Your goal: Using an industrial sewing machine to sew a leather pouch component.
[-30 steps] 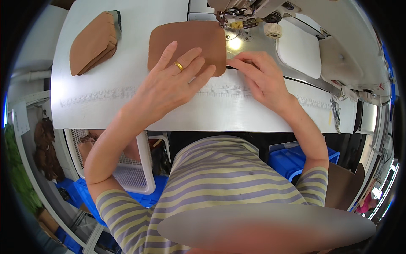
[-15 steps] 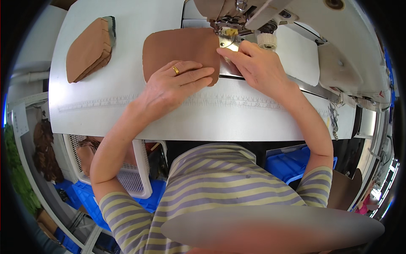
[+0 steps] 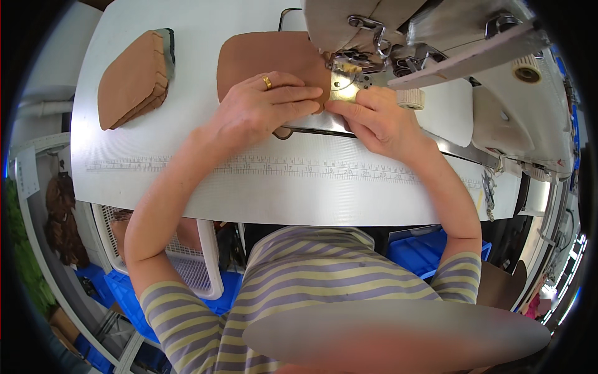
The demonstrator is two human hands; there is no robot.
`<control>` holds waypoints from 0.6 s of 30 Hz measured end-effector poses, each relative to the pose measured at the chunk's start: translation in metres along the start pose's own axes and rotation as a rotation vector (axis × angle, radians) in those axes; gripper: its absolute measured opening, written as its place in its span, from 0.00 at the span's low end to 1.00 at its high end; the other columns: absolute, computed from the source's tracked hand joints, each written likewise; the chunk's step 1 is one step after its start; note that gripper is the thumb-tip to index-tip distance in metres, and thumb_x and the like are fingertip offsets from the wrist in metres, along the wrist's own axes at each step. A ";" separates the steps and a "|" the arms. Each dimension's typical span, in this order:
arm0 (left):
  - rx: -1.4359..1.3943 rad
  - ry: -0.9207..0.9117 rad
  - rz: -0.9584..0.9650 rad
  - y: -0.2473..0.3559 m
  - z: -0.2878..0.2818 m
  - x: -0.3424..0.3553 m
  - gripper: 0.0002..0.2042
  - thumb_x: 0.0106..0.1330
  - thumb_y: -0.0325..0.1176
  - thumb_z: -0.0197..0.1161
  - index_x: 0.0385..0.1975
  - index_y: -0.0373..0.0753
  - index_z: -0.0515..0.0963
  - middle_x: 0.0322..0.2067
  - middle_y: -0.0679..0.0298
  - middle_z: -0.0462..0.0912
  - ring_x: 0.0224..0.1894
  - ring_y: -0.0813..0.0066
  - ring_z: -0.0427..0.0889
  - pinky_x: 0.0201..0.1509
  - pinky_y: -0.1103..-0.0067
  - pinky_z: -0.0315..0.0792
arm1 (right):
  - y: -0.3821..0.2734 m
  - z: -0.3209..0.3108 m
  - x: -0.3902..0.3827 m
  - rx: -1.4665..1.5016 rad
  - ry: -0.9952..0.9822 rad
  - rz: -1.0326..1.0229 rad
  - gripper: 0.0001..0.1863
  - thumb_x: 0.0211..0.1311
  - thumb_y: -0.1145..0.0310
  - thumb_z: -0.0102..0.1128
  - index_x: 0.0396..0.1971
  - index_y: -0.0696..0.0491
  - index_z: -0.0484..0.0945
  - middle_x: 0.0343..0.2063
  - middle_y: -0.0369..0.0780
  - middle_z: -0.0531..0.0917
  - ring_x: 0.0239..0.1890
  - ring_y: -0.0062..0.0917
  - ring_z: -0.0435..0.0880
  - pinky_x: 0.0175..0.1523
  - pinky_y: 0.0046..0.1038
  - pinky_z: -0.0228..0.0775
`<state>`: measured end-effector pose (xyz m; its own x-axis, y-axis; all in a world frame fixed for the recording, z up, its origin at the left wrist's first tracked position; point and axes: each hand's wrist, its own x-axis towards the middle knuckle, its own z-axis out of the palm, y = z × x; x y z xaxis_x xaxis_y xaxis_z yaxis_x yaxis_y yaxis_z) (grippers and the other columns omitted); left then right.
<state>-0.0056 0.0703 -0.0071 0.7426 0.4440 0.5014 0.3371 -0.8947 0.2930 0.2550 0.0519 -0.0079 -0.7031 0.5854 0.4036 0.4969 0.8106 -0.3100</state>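
Observation:
A brown leather-like piece [image 3: 268,53] with rounded corners lies flat on the white sewing table, its right edge at the needle area of a sewing machine [image 3: 355,62]. My left hand [image 3: 265,103], a gold ring on one finger, rests on the piece's near part with fingers stretched out. At the near right corner, the thumb and forefinger of my right hand [image 3: 383,121] are pinched together on the piece's edge, beside the shiny needle plate [image 3: 342,90]. The needle itself cannot be made out.
A stack of similar brown pieces [image 3: 131,81] sits at the table's left. A printed ruler [image 3: 280,168] runs along the near side. Metal thread snips [image 3: 489,193] lie at the right. Below the table are a white basket [image 3: 208,249] with brown pieces and a blue bin [image 3: 414,252].
The brown piece has moved away from me along the machine, my left hand with it. My right hand has slid nearer, down to the piece's near corner. The whole view has shifted slightly.

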 end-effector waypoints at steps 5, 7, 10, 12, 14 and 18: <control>0.086 -0.001 0.002 -0.020 0.004 0.008 0.18 0.53 0.28 0.59 0.45 0.41 0.82 0.49 0.70 0.82 0.52 0.69 0.78 0.54 0.75 0.76 | 0.008 0.009 0.005 0.067 0.064 0.124 0.19 0.59 0.77 0.59 0.50 0.49 0.78 0.20 0.38 0.71 0.26 0.29 0.72 0.32 0.28 0.65; 0.117 -0.018 0.005 -0.026 0.006 0.011 0.19 0.53 0.28 0.59 0.47 0.40 0.81 0.49 0.69 0.82 0.53 0.69 0.77 0.55 0.75 0.75 | 0.007 0.010 0.004 0.041 0.069 0.181 0.18 0.60 0.77 0.58 0.50 0.49 0.78 0.20 0.38 0.71 0.26 0.29 0.73 0.32 0.28 0.66; 0.174 -0.024 0.047 -0.027 0.009 0.012 0.20 0.53 0.28 0.59 0.49 0.38 0.79 0.50 0.66 0.81 0.55 0.68 0.77 0.56 0.74 0.75 | 0.005 0.007 0.002 -0.068 0.090 0.238 0.16 0.59 0.74 0.60 0.47 0.46 0.80 0.22 0.38 0.76 0.25 0.31 0.77 0.29 0.31 0.69; 0.215 -0.025 0.080 -0.025 0.011 0.012 0.21 0.54 0.27 0.60 0.50 0.37 0.78 0.51 0.65 0.81 0.56 0.68 0.77 0.56 0.73 0.75 | 0.004 0.004 0.001 -0.162 0.091 0.246 0.14 0.56 0.71 0.61 0.44 0.43 0.82 0.24 0.38 0.81 0.25 0.33 0.80 0.28 0.33 0.72; 0.332 -0.003 0.125 -0.020 0.011 0.011 0.21 0.54 0.27 0.60 0.51 0.35 0.77 0.51 0.62 0.80 0.56 0.68 0.77 0.56 0.73 0.75 | 0.004 0.003 0.000 -0.140 0.134 0.240 0.12 0.57 0.70 0.62 0.42 0.44 0.82 0.22 0.39 0.79 0.24 0.33 0.79 0.27 0.33 0.71; 0.359 0.006 0.102 -0.013 0.014 0.013 0.20 0.54 0.27 0.60 0.49 0.34 0.77 0.51 0.59 0.81 0.54 0.68 0.79 0.55 0.73 0.76 | 0.005 0.004 0.000 -0.153 0.168 0.227 0.10 0.58 0.69 0.61 0.40 0.44 0.82 0.22 0.38 0.80 0.23 0.33 0.79 0.26 0.33 0.71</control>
<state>0.0075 0.0869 -0.0158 0.7795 0.3513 0.5186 0.4442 -0.8938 -0.0622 0.2554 0.0564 -0.0129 -0.4778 0.7360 0.4796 0.7112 0.6446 -0.2805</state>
